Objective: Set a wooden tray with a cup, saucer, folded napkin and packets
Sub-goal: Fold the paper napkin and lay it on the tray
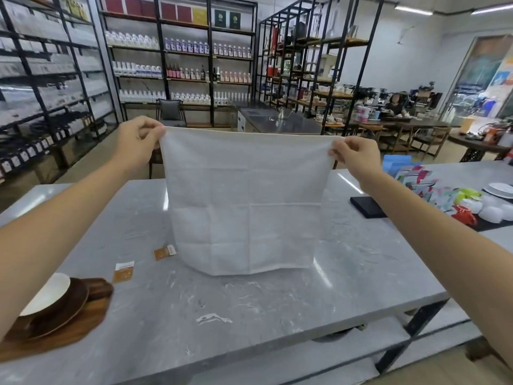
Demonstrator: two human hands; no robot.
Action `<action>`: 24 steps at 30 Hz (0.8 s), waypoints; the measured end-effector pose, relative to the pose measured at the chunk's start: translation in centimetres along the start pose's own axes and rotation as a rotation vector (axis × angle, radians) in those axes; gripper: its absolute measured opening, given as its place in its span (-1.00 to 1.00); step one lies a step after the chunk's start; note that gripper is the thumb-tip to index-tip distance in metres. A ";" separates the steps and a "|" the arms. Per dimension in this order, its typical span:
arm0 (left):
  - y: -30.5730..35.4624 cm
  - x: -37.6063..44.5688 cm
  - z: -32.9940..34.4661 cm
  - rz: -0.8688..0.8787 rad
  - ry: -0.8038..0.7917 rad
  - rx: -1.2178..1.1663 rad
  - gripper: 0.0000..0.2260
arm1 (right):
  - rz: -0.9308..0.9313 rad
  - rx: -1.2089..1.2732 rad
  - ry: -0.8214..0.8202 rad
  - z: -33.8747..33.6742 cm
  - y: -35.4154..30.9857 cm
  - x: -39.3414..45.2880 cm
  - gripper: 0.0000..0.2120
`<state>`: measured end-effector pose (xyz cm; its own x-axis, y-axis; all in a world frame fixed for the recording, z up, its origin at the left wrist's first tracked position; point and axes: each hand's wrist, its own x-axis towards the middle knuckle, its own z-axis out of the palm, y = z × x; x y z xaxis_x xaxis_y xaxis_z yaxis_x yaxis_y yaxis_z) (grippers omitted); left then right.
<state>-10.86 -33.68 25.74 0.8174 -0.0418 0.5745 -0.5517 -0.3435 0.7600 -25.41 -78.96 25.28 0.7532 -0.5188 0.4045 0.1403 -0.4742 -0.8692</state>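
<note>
A white cloth napkin (pixel 245 201) hangs unfolded in front of me, its lower edge resting on the grey marble table (pixel 249 307). My left hand (pixel 136 140) pinches its top left corner and my right hand (pixel 354 154) pinches its top right corner. At the lower left, a wooden tray (pixel 69 326) carries a brown saucer (pixel 65 309) and a cup with a white inside (pixel 47 293). Two orange-and-white packets (pixel 124 272) (pixel 164 252) lie on the table beside the tray, left of the napkin.
A black flat box (pixel 367 207) lies at the right. Behind it are colourful packets (pixel 416 180), white bowls and plates (pixel 497 201) and a red cup (pixel 465 213). Shelving with bottles stands beyond the table, and a seated person is far right.
</note>
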 end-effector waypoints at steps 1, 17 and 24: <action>0.1 -0.4 -0.3 0.009 0.010 -0.024 -0.90 | -0.026 0.014 0.008 -0.4 -0.2 -0.5 -0.78; -4.6 -20.1 -3.7 -0.106 -0.072 -0.219 -0.90 | -0.018 0.080 -0.085 -4.3 7.9 -20.3 -0.89; -8.8 -25.3 -4.1 -0.201 -0.142 -0.158 -0.92 | 0.089 0.085 -0.086 -3.8 12.1 -25.2 -0.84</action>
<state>-27.38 -25.75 5.70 0.9218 -0.1228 0.3676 -0.3861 -0.2086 0.8985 -45.14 -74.35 5.65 0.8167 -0.4917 0.3019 0.1216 -0.3647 -0.9231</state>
